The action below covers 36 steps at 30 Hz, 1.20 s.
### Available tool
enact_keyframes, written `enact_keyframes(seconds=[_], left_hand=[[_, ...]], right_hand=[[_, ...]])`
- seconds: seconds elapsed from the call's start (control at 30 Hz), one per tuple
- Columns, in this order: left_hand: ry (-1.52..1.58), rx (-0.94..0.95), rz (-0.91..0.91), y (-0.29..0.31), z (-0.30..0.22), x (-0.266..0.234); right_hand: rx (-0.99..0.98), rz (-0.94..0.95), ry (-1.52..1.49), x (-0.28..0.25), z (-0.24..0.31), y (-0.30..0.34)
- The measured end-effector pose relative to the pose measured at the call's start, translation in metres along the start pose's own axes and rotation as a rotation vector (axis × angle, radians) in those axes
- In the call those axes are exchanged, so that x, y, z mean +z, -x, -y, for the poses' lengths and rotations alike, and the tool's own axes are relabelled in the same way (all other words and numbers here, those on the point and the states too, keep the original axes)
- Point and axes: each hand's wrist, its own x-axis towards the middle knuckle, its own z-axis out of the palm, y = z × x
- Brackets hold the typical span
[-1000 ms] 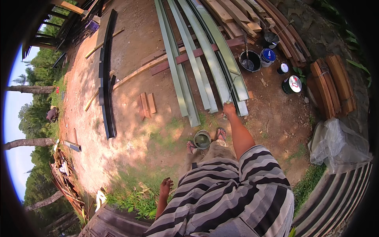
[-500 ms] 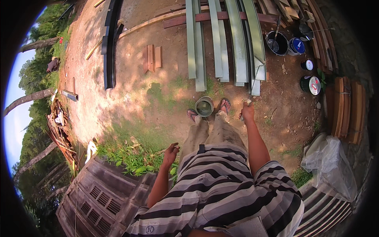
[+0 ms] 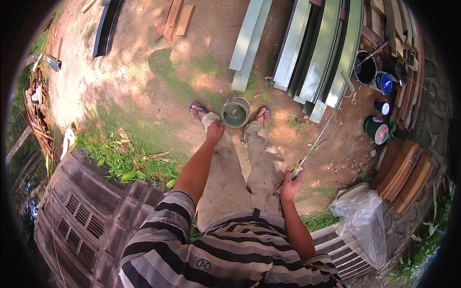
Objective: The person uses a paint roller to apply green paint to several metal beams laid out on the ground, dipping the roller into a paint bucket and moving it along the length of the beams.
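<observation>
My right hand [image 3: 290,185] is closed around the grip of a long, thin-rodded paint roller [image 3: 319,137]. The rod slants up and away, and its pale roller end lies by the ends of the green-painted metal channels [image 3: 321,62]. My left hand [image 3: 215,131] is closed at the near left rim of an open paint can [image 3: 224,118], which is between my sandalled feet. Greenish paint shows inside the can. How the fingers grip the rim is partly hidden.
At the right stand a black bucket [image 3: 357,72], a blue-lidded can [image 3: 384,82] and a dark green can [image 3: 369,126]. Bundled wood strips [image 3: 399,175] and plastic sheeting [image 3: 360,211] lie nearer. A louvred wooden panel [image 3: 91,216] is at left; short boards [image 3: 173,21] lie ahead.
My left hand has reached forward and closed at the paint can's rim. The right hand has drawn back toward my body with the roller. My view has shifted, and my feet are farther apart.
</observation>
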Motion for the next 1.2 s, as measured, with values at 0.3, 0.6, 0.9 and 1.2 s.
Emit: enact_keyframes(seconds=[0.3,0.6,0.9,1.2], left_hand=[[-0.228,-0.044,0.105,-0.213,0.054,0.079],[-0.394,0.763,-0.127,-0.154,-0.010,0.056],[-0.678,0.530,0.490,-0.083,-0.028,-0.001],[-0.146,0.210,0.133,-0.003,-0.052,-0.130]], right_hand=[[-0.020,-0.066,0.188,0.034,-0.032,-0.004],[0.030,-0.107,0.196,0.068,-0.045,0.042],[-0.099,0.038,0.508,0.018,-0.019,0.117],[-0.118,0.502,1.237,-0.048,0.088,0.199]])
